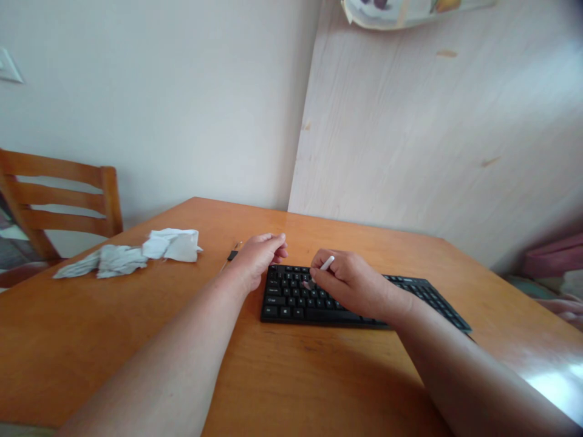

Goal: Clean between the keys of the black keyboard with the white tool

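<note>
A black keyboard (328, 316) lies flat on the wooden table. Over its left half, my right hand (348, 279) is closed around a small brush (327, 263) with a white handle. The brush's greyish bristle end points down at the keys. My left hand (264, 255) is at the keyboard's top left corner, its fingers curled and thumb pressed to the forefinger. Whatever may be inside that pinch is hidden. Just left of my left hand lie a small black piece (232, 255) and a thin stick, partly covered by my wrist.
Crumpled white cloths or tissues (122, 260) lie at the left of the wooden table (273, 370). A wooden chair (64, 188) stands beyond the left edge. Walls border the far side. Another person's hand (567, 309) shows at the right edge.
</note>
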`<state>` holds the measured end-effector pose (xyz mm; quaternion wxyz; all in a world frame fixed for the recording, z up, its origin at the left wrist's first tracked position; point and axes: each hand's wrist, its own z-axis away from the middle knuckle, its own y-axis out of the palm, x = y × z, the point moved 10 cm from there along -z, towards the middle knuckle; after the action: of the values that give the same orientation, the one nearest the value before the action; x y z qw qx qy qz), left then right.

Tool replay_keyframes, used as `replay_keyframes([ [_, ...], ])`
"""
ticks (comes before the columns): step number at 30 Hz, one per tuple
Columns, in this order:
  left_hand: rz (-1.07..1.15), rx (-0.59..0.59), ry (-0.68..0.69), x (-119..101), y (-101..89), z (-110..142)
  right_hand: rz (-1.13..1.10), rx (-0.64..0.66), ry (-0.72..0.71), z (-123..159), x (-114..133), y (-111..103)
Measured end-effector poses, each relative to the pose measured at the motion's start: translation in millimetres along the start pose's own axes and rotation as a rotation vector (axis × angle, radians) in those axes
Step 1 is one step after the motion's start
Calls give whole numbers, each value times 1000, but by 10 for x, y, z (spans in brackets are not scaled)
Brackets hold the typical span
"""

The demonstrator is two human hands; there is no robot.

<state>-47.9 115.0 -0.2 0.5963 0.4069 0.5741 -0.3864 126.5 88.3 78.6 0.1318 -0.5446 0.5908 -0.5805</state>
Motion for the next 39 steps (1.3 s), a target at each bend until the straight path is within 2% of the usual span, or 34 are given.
replay_keyframes([
  [14,0,19,6,36,15,-42,19,79,-19,51,137,-5],
  [24,-15,23,19,22,15,-37,10,158,-1,69,140,23],
  [30,-27,22,23,-2,25,-20,-136,193,2,77,165,19],
  [32,-32,16,28,-19,25,-5,-251,160,26,62,118,-18],
  [35,-41,32,94,-125,59,48,-356,0,82,20,-35,-153],
  [37,-38,110,150,-218,156,113,-384,-123,124,0,-152,-242],
  [39,-22,261,160,-262,324,203,-438,-205,149,-17,-234,-285],
])
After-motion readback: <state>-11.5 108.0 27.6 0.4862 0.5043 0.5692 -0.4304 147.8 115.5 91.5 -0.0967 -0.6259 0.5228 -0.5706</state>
